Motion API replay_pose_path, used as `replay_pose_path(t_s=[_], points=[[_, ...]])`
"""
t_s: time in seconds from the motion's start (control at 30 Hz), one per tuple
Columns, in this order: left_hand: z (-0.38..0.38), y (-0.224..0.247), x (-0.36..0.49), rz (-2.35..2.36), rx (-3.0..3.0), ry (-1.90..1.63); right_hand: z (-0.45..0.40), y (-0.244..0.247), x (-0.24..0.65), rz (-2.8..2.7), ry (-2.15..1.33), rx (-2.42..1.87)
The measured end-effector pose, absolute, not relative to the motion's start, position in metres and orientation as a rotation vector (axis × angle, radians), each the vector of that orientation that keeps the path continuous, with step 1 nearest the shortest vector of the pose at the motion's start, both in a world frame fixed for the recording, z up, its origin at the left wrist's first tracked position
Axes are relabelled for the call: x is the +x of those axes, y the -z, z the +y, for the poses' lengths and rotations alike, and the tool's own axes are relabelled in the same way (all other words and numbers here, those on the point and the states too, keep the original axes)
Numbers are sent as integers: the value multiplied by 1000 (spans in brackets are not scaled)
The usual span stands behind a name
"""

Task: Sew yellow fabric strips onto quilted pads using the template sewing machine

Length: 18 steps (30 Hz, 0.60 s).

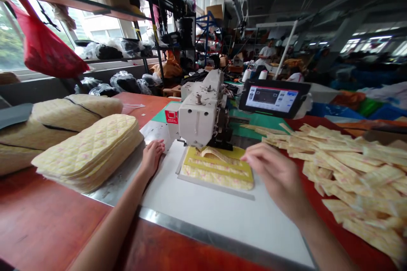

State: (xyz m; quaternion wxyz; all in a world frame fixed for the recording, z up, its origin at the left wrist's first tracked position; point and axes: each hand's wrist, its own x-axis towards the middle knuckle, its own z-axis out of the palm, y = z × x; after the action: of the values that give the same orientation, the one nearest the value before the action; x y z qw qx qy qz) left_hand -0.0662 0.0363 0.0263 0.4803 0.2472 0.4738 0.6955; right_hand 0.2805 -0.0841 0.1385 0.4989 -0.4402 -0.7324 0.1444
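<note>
Beneath the head of a white sewing machine (197, 123) lies a yellow-green frame-like template (219, 170) over a quilted, pale yellow fabric piece (203, 172). A fabric strip (214, 153) arches up in the template's upper slot. My left hand (153, 154) rests at the left edge of the white plate (197, 216), loosely curled with nothing visible in it. Close to the template's right side, my right hand (275, 171) has its thumb and fingers drawn together. Motion blur hides whether anything is between its fingertips.
Left of the plate stands a stack of quilted pieces (92, 148), with tied bundles (70, 114) behind it. A heap of fabric strips (352, 169) covers the red table on the right. A control screen (270, 96) stands behind my right hand. Shelves (104, 10) line the windows.
</note>
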Motion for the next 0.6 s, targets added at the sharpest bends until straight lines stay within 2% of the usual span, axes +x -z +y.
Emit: replay_pose_path(t_s=[0.2, 0.37, 0.6], points=[[0, -30, -41, 1305, 922, -1627, -33, -46, 298, -1815, -123, -1230], [-51, -32, -24, 1397, 1625, -1287, -41, -14, 340, -1643, -5, -1453], [-71, -21, -16, 1409, 2019, -987, -50, 30, 363, -1782, 76, -1666]])
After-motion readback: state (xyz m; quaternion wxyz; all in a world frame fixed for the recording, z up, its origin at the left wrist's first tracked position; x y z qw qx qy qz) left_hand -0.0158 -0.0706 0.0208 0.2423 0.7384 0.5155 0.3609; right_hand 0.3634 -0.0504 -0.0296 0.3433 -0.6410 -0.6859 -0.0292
